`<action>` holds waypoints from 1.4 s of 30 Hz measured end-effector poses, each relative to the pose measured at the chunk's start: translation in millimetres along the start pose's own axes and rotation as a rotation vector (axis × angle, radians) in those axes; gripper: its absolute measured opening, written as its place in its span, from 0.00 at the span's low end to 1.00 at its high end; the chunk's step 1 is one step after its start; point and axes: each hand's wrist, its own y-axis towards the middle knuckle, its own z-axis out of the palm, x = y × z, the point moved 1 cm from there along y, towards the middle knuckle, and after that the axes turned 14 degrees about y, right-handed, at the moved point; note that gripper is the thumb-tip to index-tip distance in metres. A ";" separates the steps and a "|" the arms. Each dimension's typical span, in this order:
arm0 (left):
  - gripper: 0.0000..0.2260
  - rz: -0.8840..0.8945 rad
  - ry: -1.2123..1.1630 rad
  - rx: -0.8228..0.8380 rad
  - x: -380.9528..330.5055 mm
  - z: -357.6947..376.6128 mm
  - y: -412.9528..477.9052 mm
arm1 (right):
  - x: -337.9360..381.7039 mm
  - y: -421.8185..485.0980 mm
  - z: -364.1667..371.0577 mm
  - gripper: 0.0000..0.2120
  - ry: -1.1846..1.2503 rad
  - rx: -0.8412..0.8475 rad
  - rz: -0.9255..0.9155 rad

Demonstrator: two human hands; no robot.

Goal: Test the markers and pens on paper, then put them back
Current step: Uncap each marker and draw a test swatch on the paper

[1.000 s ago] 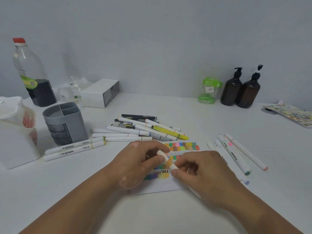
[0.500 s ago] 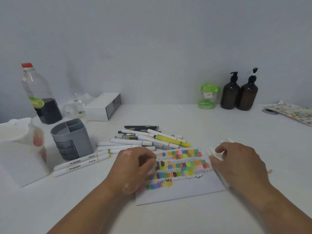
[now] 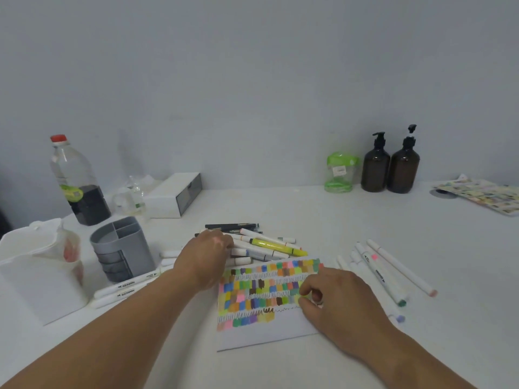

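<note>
Paper with colour swatches lies under right hand: fingers loosely curled, nothing held, likely steadying sheet. Left hand sits on marker pile beyond paper, presumably choosing next; grasp hidden, cannot tell. Other markers, probably tested, right of right hand.

2 pump btls, 1 plastic btl, 1 grey holder, 1 paper, 1 white box.

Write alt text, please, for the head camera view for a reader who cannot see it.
A person's left hand reaches into a pile of markers on a table while the right hand rests on a paper covered in colour swatches. A grey pen holder stands left; more markers lie right.
</note>
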 end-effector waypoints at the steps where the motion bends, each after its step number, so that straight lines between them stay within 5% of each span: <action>1: 0.06 0.010 0.001 -0.012 0.5 1.0 0.9 | -1.1 0.1 0.2 0.05 0.013 0.006 -0.002; 6: 0.07 0.088 0.004 -0.126 0.5 -11.1 -0.2 | -2.7 0.8 -0.7 0.06 0.051 -0.003 -0.015; 12: 0.04 0.075 -0.401 -0.321 -12.5 -74.2 -14.2 | 6.0 -2.0 -8.2 0.01 0.351 -0.083 -0.020; 16: 0.07 -0.145 -1.192 -0.019 -23.8 -80.7 -36.9 | 17.3 -4.8 -9.0 0.14 0.600 -0.031 -0.001; 19: 0.06 -0.276 -1.559 0.113 -33.5 -68.0 -52.8 | 19.3 -5.2 -3.6 0.23 0.724 0.113 0.093; 24: 0.07 -0.231 -1.847 0.227 -37.2 -44.8 -67.6 | 15.5 1.0 -1.5 0.13 0.907 0.068 0.208; 27: 0.09 -0.176 -1.630 0.213 -31.0 -42.1 -71.2 | 12.0 2.5 -4.8 0.11 0.988 0.012 0.251; 32: 0.08 0.010 -0.837 0.078 -28.5 -47.2 -79.2 | 9.2 7.1 -8.6 0.08 1.068 -0.077 0.268; 38: 0.11 0.187 -0.675 0.148 -48.6 -52.1 -81.9 | 12.9 7.5 -2.0 0.19 1.153 -0.110 0.244; 42: 0.09 0.256 -0.691 0.095 -57.0 -54.6 -82.9 | 20.3 4.3 8.5 0.26 1.253 0.043 0.211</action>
